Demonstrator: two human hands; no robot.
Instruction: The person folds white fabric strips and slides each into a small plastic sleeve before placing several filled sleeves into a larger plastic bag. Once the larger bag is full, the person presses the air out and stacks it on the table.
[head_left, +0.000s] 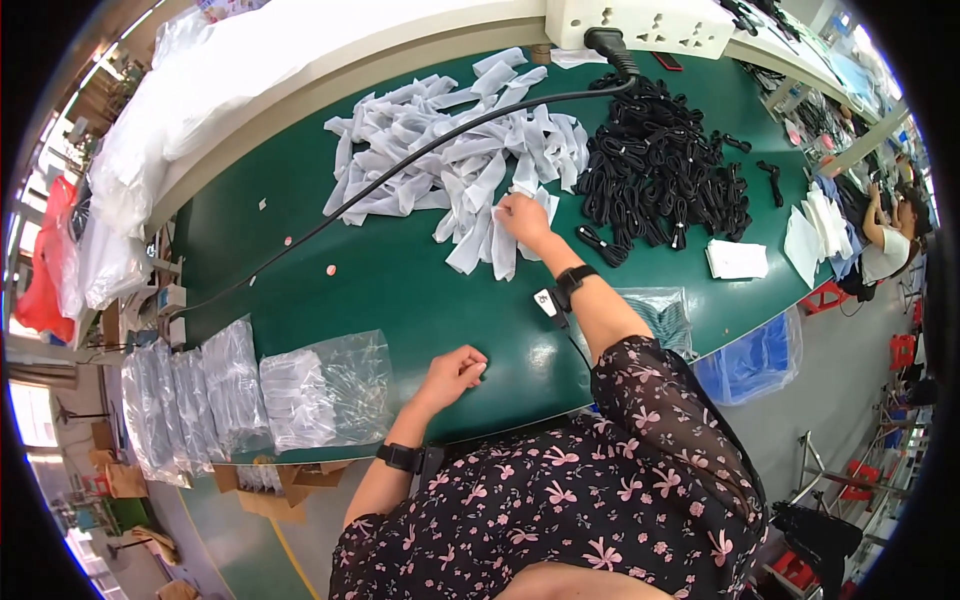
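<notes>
Frosted white strips of thin, limp plastic [400, 190] lie in a loose, tangled heap in the upper middle of the dark green, smooth-topped desk [400, 300]. The right hand [522, 218] is at the heap's near side, fingers bent down and close together over the strips; whether they are clamped on one, I cannot tell. The left hand [455, 375] is near the front edge, fingers curled in together, with nothing seen in it.

The likeliest slip is picking up more than one strip — they overlap, and such thin plastic probably clings. A quick pull could also drag neighbours along and spread the heap.

The long black power cable [480, 121] crosses over the strips, so one drawn out beneath it might catch. On the right, the heap comes right up to the pile of black, looped cord bundles [665, 160]; a careless sweep could mix the two. The small white tag-like piece on a thin dark lead [547, 303], beside the right wrist, might snag too — its lead seems to hang loose near the forearm.
</notes>
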